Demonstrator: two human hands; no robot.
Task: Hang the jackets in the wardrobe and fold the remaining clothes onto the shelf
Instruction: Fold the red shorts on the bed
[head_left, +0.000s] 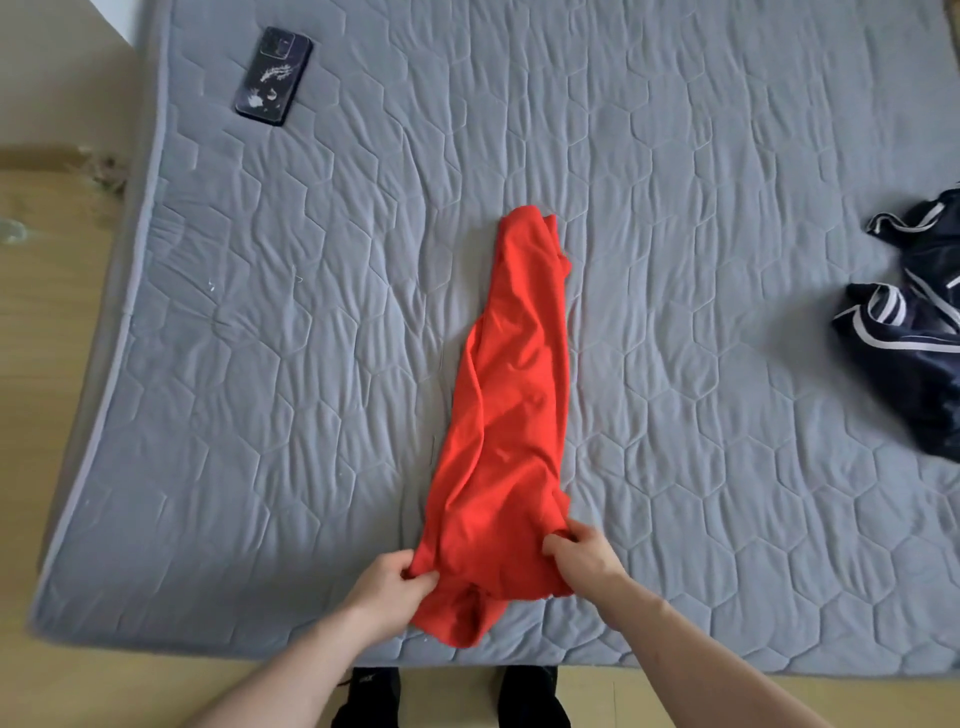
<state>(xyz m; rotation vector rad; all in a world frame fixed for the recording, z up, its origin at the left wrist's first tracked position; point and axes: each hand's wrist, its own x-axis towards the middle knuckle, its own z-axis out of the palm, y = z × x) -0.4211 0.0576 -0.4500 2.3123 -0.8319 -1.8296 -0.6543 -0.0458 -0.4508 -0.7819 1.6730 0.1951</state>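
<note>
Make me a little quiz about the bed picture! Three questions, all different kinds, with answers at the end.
1. True or false: both hands hold the red garment.
2. What lies near the mattress's far left corner? A) phone B) book C) cup
3. Fill in: the dark garment with white stripes lies at the ____ edge of the view.

Key:
1. True: the left hand and right hand pinch its near end.
2. A, the phone.
3. right
</note>
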